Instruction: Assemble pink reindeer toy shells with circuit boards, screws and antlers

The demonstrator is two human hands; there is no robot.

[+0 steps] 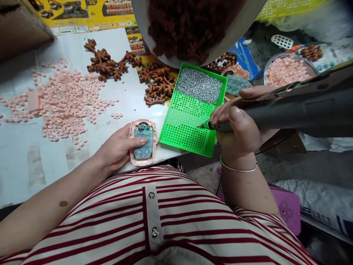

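In my left hand is a pink plastic toy housing with a green circuit board set inside it; my thumb lies across the board. My right hand is wrapped round a dark electric screwdriver. Its bit points left over a green perforated tray; whether the tip touches the tray or carries a screw I cannot tell. Small silver screws are heaped at the tray's far end.
Small pink plastic parts are spread over the white table at left. Brown branch-shaped pieces lie farther back. A white tub of brown parts overhangs the tray's far end. At right stands a clear bowl of pink parts.
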